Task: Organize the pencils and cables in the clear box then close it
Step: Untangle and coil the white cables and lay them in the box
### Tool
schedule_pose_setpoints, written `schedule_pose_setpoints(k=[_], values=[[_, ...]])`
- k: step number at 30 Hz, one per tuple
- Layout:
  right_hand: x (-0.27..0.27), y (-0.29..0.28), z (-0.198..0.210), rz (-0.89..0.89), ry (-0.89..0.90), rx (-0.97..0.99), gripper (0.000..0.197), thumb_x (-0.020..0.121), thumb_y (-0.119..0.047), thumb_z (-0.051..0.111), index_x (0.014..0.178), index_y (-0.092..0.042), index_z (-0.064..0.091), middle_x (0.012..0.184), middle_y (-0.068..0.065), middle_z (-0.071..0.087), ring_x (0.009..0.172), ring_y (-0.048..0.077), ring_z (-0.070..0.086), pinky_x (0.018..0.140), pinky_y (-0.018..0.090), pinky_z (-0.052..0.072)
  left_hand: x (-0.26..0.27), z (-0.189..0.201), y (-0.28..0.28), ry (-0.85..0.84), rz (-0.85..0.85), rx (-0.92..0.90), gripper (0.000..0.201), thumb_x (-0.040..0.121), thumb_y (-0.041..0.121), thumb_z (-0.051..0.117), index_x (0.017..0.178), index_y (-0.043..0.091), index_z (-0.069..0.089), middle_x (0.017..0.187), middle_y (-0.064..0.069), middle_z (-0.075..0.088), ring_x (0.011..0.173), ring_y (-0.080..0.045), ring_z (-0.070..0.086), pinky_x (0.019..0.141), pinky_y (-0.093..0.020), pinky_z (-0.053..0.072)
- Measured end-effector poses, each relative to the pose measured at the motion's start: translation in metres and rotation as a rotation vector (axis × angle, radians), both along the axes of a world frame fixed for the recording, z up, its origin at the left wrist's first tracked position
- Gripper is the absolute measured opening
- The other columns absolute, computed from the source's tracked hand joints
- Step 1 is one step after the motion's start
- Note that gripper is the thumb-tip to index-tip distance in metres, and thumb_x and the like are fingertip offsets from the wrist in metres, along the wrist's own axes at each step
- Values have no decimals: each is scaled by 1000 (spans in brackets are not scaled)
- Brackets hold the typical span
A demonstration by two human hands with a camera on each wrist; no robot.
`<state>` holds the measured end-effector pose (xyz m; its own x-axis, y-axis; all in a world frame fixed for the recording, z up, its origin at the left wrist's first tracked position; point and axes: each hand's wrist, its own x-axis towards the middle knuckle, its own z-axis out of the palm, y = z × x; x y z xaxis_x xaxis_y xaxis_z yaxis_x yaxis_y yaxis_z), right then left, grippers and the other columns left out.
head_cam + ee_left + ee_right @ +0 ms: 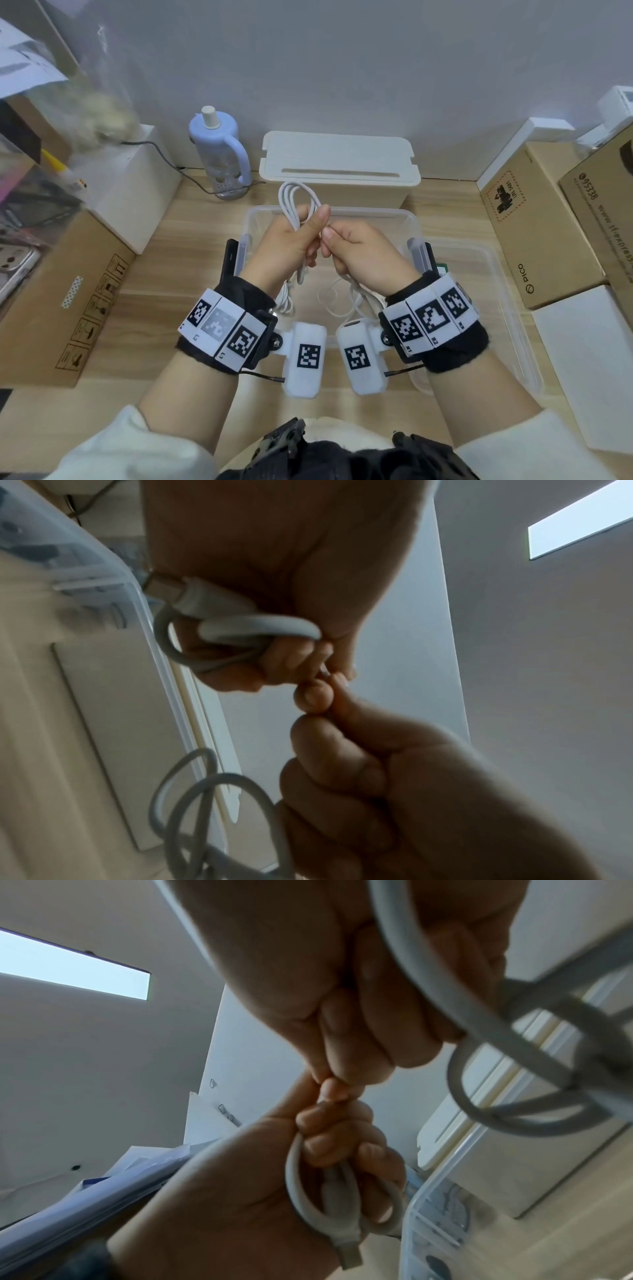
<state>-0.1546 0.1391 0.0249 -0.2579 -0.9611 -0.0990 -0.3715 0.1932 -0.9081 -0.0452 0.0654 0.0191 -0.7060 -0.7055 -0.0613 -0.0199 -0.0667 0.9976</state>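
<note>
Both hands hover over the open clear box (376,214). My left hand (308,229) grips a coiled white cable (296,198); its loops stick up above the thumb. My right hand (339,246) pinches a strand of that cable just beside the left thumb, and loose loops (342,301) hang below it into the box. In the left wrist view the left hand (291,656) curls round the coil (240,626) with a plug end sticking out. The right wrist view has the right hand (342,1080) meeting the left hand (325,1137) fingertip to fingertip, with cable (428,988) trailing past.
The clear lid (496,291) lies to the right of the box. Behind the box stands a white box with a slotted lid (339,164), and a lavender bottle (219,150) stands at the back left. Cardboard boxes flank the desk at left (68,291) and right (534,222).
</note>
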Motion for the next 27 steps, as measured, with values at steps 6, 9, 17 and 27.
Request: schedule_pose_setpoints(k=[6,9,17,27], values=[[3,4,-1,136,-197,81,27,94,-17,46,69,-17,55,40,-8,44,36,2,38,42,14,35,2,4,-3,105,131,-1,31,100,22,36,73,11,48,59,-1,50,49,-9,50,49,-19,42],[-2,6,-11,215,-187,153,19,89,-11,55,72,-17,60,48,-9,51,44,4,46,51,16,42,1,11,-7,316,203,195,29,100,24,31,76,14,44,58,6,53,57,-9,58,65,-23,51],[-33,11,-37,56,345,547,22,81,-16,57,66,-31,64,76,-10,67,86,11,62,100,40,37,8,25,-11,594,127,558,33,99,38,24,75,18,37,42,9,30,32,-1,27,42,-15,39],[-20,6,-5,78,61,82,32,94,-21,45,72,-20,68,75,2,72,64,-1,59,79,24,46,10,9,-20,450,243,598,33,100,34,28,72,17,36,41,10,30,29,0,24,31,-13,18]])
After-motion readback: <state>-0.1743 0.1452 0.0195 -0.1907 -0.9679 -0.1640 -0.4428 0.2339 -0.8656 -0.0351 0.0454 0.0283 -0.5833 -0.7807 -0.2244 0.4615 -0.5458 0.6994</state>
